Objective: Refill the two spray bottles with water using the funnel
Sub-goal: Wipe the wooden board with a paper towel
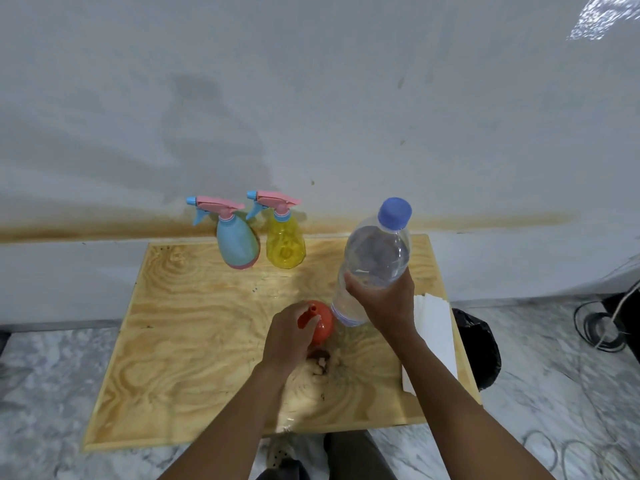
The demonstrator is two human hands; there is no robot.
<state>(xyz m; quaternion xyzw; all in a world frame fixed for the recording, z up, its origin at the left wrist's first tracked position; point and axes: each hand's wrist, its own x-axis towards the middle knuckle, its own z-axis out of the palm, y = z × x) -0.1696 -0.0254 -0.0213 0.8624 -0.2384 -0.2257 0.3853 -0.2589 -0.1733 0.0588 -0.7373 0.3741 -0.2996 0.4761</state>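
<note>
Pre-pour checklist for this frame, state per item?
1. Left hand grips orange plastic funnel: ok.
2. Right hand grips clear plastic water bottle: ok.
3. Bottle's blue cap removed: not ok, still on.
4. Pink trigger heads off blue plastic spray bottle and yellow translucent spray bottle: not ok, both on.
5. Funnel seated in a spray bottle: not ok, apart from both.
6. Spray bottles' water level: cannot tell.
</note>
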